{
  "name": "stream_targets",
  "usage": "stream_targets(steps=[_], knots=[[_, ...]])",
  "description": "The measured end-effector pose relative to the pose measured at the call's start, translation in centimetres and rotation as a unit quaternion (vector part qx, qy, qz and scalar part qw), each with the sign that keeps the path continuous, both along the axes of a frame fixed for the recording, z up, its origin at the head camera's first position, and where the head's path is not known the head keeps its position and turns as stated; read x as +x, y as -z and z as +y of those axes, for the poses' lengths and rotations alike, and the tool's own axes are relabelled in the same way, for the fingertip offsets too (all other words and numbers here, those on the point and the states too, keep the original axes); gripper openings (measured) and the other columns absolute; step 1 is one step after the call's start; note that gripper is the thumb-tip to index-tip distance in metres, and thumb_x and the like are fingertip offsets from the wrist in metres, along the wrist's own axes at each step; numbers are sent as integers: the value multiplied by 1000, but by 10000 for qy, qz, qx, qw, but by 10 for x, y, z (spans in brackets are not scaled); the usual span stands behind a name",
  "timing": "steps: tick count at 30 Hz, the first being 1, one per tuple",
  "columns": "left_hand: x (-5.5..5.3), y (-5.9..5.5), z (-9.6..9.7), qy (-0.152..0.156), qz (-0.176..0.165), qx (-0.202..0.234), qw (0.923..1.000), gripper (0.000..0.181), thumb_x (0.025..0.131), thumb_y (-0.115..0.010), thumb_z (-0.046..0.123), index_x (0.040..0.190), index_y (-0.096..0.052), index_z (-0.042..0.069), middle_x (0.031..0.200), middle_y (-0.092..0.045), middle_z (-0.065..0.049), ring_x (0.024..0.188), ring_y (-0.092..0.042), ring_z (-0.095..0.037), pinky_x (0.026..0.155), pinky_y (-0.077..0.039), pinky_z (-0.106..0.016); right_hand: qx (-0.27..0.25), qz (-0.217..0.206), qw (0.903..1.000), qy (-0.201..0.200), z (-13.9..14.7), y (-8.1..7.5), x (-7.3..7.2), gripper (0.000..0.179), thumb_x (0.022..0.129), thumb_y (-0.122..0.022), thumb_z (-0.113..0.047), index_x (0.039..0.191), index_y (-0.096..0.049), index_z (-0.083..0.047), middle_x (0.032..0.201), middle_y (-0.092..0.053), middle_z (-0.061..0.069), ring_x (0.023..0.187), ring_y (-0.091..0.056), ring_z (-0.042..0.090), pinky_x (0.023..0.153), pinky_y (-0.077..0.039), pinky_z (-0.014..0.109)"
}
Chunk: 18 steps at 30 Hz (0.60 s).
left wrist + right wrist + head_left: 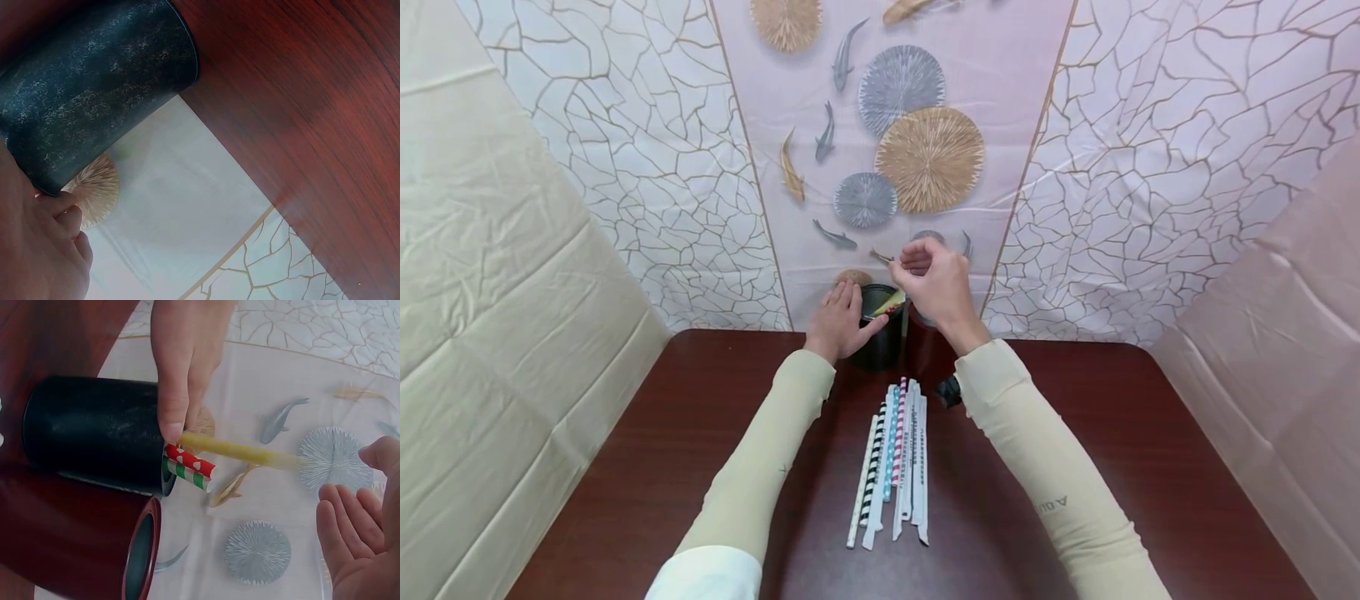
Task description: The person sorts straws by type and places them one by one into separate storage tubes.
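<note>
My left hand (838, 321) grips the black cup (877, 348) at its rim, with the thumb on the near side. Out of the cup's mouth stick a red straw with white hearts (195, 462), a green-and-white striped straw (189, 476) and a yellow straw (240, 451). The yellow one slants out past the left thumb, its outer end blurred. My right hand (942, 283) is just above and right of the cup, thumb and bent fingers apart, with the yellow straw's end short of them in the right wrist view.
A dark red cup (75, 531) stands right beside the black one. Nearer on the brown table (715, 400) lies a row of straws (897, 454), some striped or dotted, others in white paper wrappers. A patterned cloth (865, 133) hangs behind the table.
</note>
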<state>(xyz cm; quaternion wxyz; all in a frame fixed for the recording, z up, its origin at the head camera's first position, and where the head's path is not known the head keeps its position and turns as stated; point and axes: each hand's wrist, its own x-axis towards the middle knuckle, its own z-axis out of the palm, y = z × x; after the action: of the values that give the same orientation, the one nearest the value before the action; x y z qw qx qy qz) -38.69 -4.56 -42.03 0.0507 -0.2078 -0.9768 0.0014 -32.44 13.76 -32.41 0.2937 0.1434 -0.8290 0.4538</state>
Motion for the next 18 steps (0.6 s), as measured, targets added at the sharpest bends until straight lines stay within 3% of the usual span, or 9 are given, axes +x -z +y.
stream_targets(steps=[10, 18], knots=[[0, -6, 0, -22, -234, 91, 9997, 98, 106, -20, 74, 168, -15, -2, 178, -15, -19, 167, -14, -31, 136, -16, -43, 429, -207, 9988, -86, 9, -15, 10, 26, 95, -80, -18, 111, -74, 2, 105, -80, 19, 95, -80, 31, 88, -65, 43], [0, -3, 0, 13, -263, 91, 9996, 98, 106, -20, 74, 168, -15, -1, 178, -14, -18, 167, -13, -30, 136, -15, -43, 977, -296, 9948, 51, 19, -26, 21, 28, 95, -80, -20, 112, -75, 2, 103, -81, 18, 92, -81, 30, 86, -65, 43]])
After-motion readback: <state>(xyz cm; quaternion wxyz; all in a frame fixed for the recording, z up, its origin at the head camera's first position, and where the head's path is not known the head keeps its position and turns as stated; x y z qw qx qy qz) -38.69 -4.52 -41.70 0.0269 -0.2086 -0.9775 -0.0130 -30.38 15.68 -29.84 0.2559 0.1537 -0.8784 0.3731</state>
